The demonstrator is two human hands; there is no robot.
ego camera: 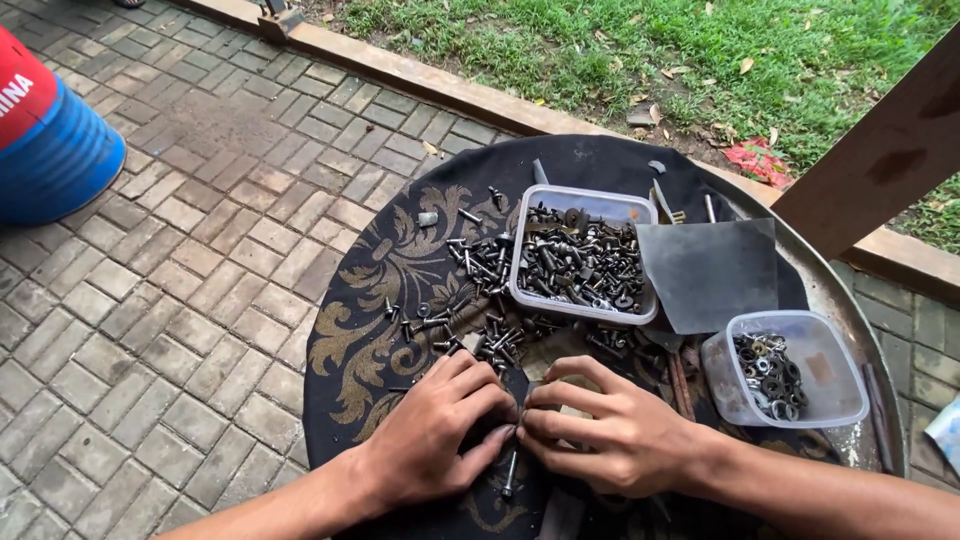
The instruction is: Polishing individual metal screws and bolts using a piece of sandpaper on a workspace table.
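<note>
Nearest the camera, the person's left hand (435,430) and right hand (610,425) meet fingertip to fingertip over the dark patterned cloth (370,300) that covers the round worktop (850,290). Both grips are narrow, pinched on a small piece between the fingertips that is too hidden to name. A long bolt (510,475) lies on the cloth just below the two hands.

Just beyond the hands, loose dark bolts and screws (470,320) are scattered over the cloth. To the right, a small clear plastic tub (830,400) holds a cluster of washers and nuts (768,375) in its left half.

Farther back, a larger clear rectangular tub (525,245) is heaped with dark bolts and screws (580,265). A flat grey sheet (710,270) lies beside it, between the two tubs.

Beyond the worktop are brick paving (180,250), a blue drum (50,150) at the left and grass (620,45) behind the kerb.
</note>
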